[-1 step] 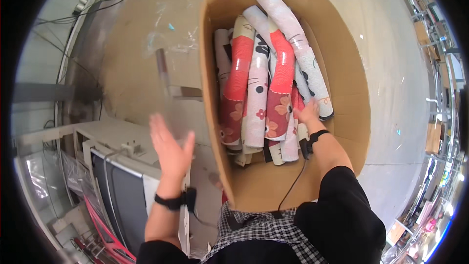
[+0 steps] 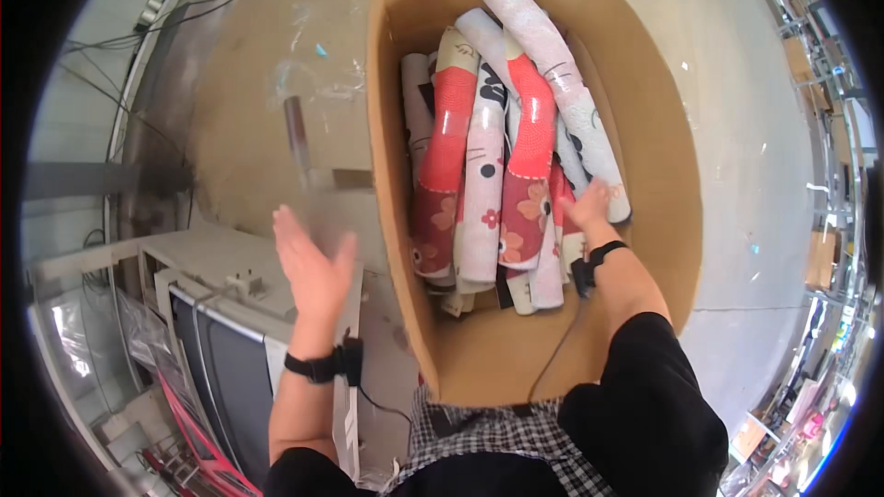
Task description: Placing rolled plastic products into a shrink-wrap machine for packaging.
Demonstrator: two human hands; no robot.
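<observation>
Several rolled mats lie lengthwise in a tall open cardboard box (image 2: 645, 101). Among them are a red roll with flowers (image 2: 528, 170), another red one (image 2: 451, 129) further left and a pale roll with a cartoon print (image 2: 484, 175). A white roll (image 2: 552, 55) slants across the top at the right. Inside the box, my right hand (image 2: 591, 209) is at this white roll's near end, thumb and fingers apart; whether it touches the roll I cannot tell. My left hand (image 2: 316, 267) is raised outside the box's left wall, open, fingers outstretched, holding nothing.
On the left stands a grey-white cabinet or machine (image 2: 221, 262) with a dark front. A brown-ended bar (image 2: 295, 124) lies on the floor beside the box. Loose cables (image 2: 175, 23) hang at the far left, and crowded shelves (image 2: 829, 156) line the right side.
My right hand has shifted slightly up and to the right over the white roll's near end. The left hand has moved a little left. The box's left wall sits slightly further left.
</observation>
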